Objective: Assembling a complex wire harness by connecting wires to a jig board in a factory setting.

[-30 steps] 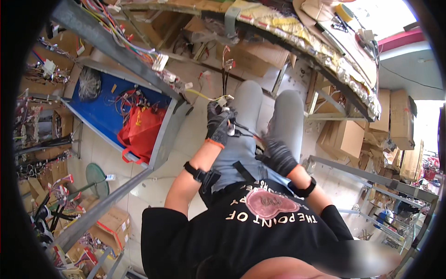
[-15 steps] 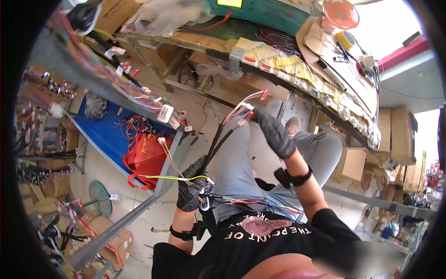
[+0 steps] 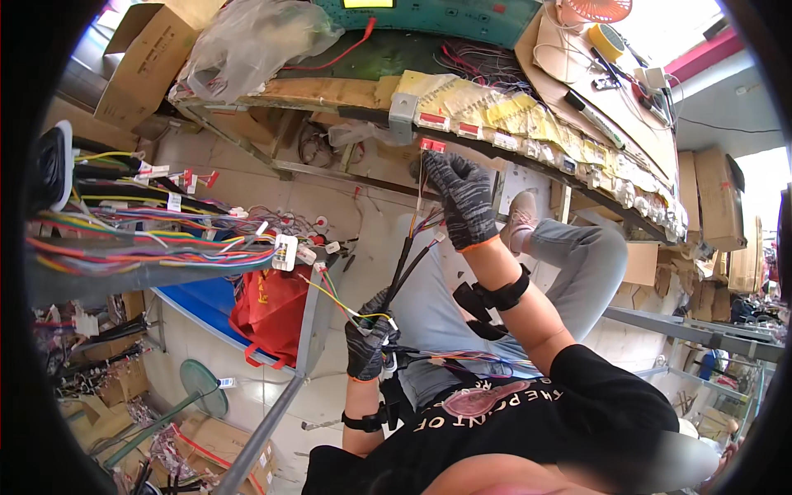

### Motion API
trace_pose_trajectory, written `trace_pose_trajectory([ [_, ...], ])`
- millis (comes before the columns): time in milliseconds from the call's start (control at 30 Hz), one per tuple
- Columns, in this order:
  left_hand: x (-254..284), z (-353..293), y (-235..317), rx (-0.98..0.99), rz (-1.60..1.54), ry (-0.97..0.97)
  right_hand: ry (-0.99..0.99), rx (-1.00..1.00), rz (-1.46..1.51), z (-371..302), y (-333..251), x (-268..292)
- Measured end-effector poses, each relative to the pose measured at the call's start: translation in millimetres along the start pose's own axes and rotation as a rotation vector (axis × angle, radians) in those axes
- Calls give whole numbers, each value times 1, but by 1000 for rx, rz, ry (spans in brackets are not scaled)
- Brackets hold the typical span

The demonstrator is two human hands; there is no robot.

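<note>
Both my hands wear dark grey knit gloves with orange cuffs. My left hand point(image 3: 368, 345) is wrapped round a wire harness point(image 3: 399, 266) whose black sleeved branches rise toward my right hand. Past its fingers stick out a yellow wire and a green one, and more coloured wires trail across my lap. My right hand point(image 3: 464, 198) is closed on one branch, pinching the wires just below a red connector point(image 3: 432, 146). That connector is level with the edge of a workbench, near a row of red and white connector holders point(image 3: 470, 130). A white connector point(image 3: 439, 238) hangs from another branch.
The workbench point(image 3: 330, 92) carries a plastic bag point(image 3: 256, 41), taped labels, a marker point(image 3: 594, 115) and a small orange fan point(image 3: 598, 8). At left, bundled harnesses point(image 3: 157, 243) lie on a rack above a red bag point(image 3: 272, 313). A metal rail point(image 3: 262, 433) slopes at lower left; cartons point(image 3: 714, 198) stack right.
My right hand has moved up and left to the bench edge, bringing the red connector up with it. My left hand still grips the harness. The whole view has shifted.
</note>
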State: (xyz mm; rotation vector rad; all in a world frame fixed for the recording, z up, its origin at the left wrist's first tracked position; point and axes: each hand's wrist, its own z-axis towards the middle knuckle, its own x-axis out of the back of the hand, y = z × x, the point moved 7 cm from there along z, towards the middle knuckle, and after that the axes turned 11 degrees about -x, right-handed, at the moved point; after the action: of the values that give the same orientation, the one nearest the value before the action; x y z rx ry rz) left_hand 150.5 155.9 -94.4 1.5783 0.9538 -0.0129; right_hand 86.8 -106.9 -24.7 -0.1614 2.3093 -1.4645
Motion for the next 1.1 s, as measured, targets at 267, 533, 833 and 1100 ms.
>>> trace_pose_trajectory([
  [267, -1, 20, -1, -80, 13, 9, 206, 188, -66, 7, -20, -11],
  [533, 7, 26, -15, -3, 12, 48, 195, 142, -46, 13, -11, -12],
  [833, -7, 32, -30, 21, -94, -105, -36, 816, -1328, -9, -46, 37],
  [1100, -41, 33, -46, -25, -56, -156, 38, 469, -670, -61, -29, 55],
])
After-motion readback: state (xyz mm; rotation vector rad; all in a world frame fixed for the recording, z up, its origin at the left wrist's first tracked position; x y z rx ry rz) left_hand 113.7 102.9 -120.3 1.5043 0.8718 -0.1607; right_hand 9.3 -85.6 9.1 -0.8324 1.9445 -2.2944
